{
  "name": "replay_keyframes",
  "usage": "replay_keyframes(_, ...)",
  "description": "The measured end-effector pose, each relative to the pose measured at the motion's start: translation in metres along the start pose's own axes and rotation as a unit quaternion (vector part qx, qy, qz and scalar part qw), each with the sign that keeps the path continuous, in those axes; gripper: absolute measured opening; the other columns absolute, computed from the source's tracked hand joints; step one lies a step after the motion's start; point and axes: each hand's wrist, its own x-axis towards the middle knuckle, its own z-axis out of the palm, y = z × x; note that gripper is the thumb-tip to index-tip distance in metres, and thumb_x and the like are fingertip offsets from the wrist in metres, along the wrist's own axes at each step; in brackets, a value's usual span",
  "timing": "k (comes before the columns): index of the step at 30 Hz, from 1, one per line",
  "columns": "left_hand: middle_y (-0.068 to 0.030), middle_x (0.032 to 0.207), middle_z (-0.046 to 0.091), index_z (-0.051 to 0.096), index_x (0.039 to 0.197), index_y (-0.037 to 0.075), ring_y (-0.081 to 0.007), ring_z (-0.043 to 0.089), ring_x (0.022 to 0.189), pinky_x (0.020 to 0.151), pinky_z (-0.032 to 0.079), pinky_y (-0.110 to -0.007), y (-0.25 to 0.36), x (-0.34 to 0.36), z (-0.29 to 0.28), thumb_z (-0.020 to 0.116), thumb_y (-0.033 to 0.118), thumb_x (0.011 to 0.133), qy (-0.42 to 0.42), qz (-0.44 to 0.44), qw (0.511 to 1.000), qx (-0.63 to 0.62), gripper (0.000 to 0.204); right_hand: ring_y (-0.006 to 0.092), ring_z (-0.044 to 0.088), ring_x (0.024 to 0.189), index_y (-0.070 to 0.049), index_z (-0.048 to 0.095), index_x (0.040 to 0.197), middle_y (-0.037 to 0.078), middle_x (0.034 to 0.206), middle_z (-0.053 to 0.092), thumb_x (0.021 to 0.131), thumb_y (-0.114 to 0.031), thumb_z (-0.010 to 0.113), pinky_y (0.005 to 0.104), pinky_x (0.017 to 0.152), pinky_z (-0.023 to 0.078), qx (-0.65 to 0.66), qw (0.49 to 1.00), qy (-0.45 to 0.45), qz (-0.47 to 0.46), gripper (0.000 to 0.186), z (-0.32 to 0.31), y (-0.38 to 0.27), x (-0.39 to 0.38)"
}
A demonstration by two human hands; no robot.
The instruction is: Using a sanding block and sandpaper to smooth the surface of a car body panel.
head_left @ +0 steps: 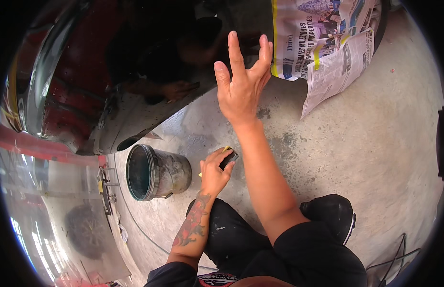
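While the left hand (215,171) curls around one small dark block (228,159), its fingers bent over the top, the right hand (242,91) is raised farther off with the fingers spread and nothing visible in its grip. Two bare hands show, then, and a single block between them. The block lies under the fingers on the right side of the left hand, nearer than the right hand and to its left. A thin yellow piece (226,149) shows along the block's edge; the block itself looks dark and compact, mostly covered by the fingers.

Beyond the right hand spreads one large black panel (150,52), smooth, glossy and curved, mirroring dark shapes and patches of red. Whether the fingertips touch it cannot be told. To the hand's right, printed newspaper (334,67) covers the neighbouring part, edged with yellow tape (274,38); its loose lower corner hangs out, creased and papery.

Left of the left hand stands one bucket (173,173), round and tapering, its grey wall smeared and grimy, its inside dark teal. Concrete floor (375,143), pale and blotched with darker stains, runs beneath everything. One black shoe (329,213) with a pale sole edge rests near, to the right.
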Motion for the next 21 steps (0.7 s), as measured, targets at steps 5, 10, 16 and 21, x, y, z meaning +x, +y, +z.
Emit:
replay_keyframes(5,-0.0094,0.132,0.071,0.076,0.122,0.012,-0.028,0.065,0.115,0.093,0.041,-0.04,0.004,0.001,-0.006,0.082,0.016,0.084,0.019,0.025,0.999,0.03,0.039,0.0511,0.026,0.149,-0.037,0.054,0.153,0.024,0.161,0.025,0.097,-0.035,0.07,0.0607,0.118,0.023,0.01,0.999,0.024,-0.041,0.058,-0.002,-0.012,0.033)
replay_keyframes(10,-0.011,0.13,0.07,0.075,0.124,0.01,-0.0282,0.065,0.115,0.096,0.042,-0.04,0.037,0.023,-0.054,0.082,0.01,0.083,0.098,0.139,0.979,0.109,0.041,0.05,0.026,0.149,-0.037,0.06,0.148,0.022,0.162,0.026,0.097,-0.034,0.071,0.0593,0.118,0.024,-0.001,1.0,0.016,-0.014,0.052,-0.006,-0.007,0.027)
replay_keyframes(16,-0.0087,0.126,0.071,0.075,0.122,0.013,-0.0236,0.069,0.106,0.09,0.045,-0.036,0.126,0.092,-0.14,0.087,0.011,0.077,0.311,0.382,0.827,0.269,0.047,0.0283,0.05,0.105,-0.019,0.078,0.12,0.012,0.116,0.05,0.09,-0.006,0.071,0.0411,0.095,0.045,0.136,0.98,0.123,0.079,0.033,0.003,-0.005,0.012)
replay_keyframes(21,-0.0009,0.125,0.071,0.076,0.119,0.02,-0.0202,0.068,0.102,0.086,0.048,-0.034,0.166,0.148,-0.152,0.086,0.017,0.079,0.356,0.456,0.741,0.342,0.04,0.026,0.052,0.1,-0.015,0.076,0.121,0.012,0.115,0.05,0.09,-0.002,0.068,0.0366,0.087,0.048,0.198,0.962,0.12,0.141,0.034,0.0,-0.009,0.015)
